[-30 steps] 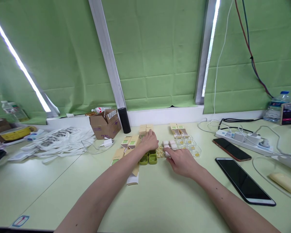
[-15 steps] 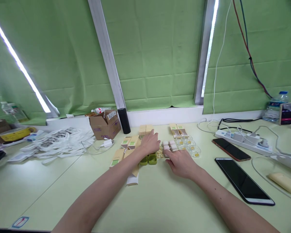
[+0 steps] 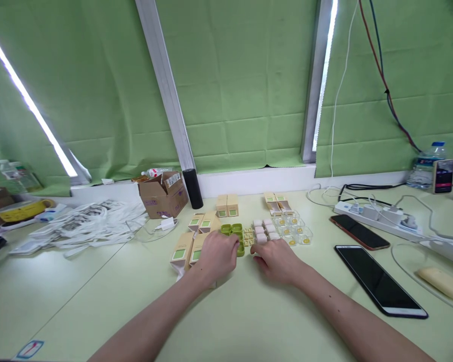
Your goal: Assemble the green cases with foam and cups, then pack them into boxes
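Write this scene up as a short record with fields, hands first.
Left hand: fingers curled, at the near end of the green containers; grip hidden (left hand)
Right hand: beside the near end of the pinkish-white blocks; contact unclear (right hand)
Between those two groups: small cream pieces
Right of the blocks: clear cups with yellow inside
Left of the containers: tan cartons
Farther right: black phone, lying flat
Behind, left: cardboard box, black cylinder

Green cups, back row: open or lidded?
Open: the back green cups show rims around hollow insides. Cannot tell for any the left hand hides.
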`<state>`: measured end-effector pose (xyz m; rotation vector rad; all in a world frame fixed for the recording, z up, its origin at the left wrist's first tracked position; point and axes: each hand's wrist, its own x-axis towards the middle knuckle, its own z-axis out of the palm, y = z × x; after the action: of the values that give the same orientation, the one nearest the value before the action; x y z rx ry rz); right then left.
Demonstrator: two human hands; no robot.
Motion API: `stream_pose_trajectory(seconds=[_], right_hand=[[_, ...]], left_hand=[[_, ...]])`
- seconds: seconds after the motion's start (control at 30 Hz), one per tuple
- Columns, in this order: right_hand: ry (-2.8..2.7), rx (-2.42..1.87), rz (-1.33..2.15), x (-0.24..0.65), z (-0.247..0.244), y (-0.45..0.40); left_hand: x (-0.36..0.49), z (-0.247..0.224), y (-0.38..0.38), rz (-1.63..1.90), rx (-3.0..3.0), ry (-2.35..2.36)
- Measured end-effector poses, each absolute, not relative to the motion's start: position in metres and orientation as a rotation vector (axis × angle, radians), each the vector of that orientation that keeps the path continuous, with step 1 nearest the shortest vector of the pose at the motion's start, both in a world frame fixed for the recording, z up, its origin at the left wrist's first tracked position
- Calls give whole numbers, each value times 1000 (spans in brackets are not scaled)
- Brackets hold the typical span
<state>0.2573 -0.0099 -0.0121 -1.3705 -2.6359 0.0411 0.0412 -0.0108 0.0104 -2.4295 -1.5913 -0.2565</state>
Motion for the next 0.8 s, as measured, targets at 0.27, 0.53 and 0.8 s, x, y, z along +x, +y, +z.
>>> stream_pose_trajectory(seconds=[0.27, 0.53, 0.8], right_hand=[[-2660, -1341, 114, 254, -22, -9], [-2658, -1330, 132, 253, -24, -9], [-2662, -1346, 140, 254, -24, -9]], left_hand=[[24, 10, -10, -223, -2433, -1560], [27, 5, -10, -117, -2493, -1549], [26, -5, -3, -68, -2502, -1520]])
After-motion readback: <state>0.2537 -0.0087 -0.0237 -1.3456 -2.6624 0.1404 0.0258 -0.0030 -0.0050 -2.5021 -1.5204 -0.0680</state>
